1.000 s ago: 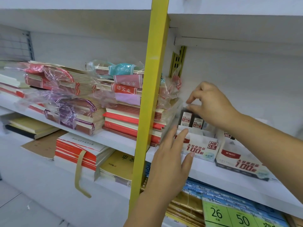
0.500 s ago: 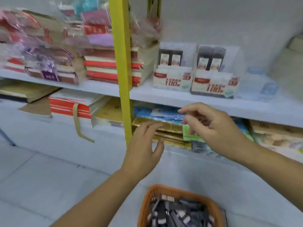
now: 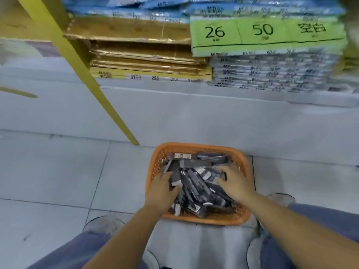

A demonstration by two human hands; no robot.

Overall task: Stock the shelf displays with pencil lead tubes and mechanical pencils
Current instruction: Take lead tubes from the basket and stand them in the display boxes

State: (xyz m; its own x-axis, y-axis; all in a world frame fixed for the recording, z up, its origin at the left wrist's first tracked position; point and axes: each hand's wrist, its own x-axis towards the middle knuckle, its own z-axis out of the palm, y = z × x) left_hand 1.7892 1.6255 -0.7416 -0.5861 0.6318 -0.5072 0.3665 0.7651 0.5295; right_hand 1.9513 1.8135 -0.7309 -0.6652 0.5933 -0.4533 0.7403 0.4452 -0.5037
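Note:
An orange plastic basket stands on the tiled floor between my feet. It is filled with several dark pencil lead tubes with white caps and labels. My left hand is at the basket's left side, fingers and thumb closed around one dark tube with a white end. My right hand rests on the pile at the right, fingers curled into the tubes. Blur hides whether it holds one. The shelf displays are out of view.
A slanted yellow shelf post meets the floor just left of the basket. Above the white shelf base lie gold paper packs and a stack with a green label. My knees and shoes flank the basket.
My view has swung down from the shelf displays to the floor. Both hands have dropped from the shelf into the orange basket, and the left has closed on a tube.

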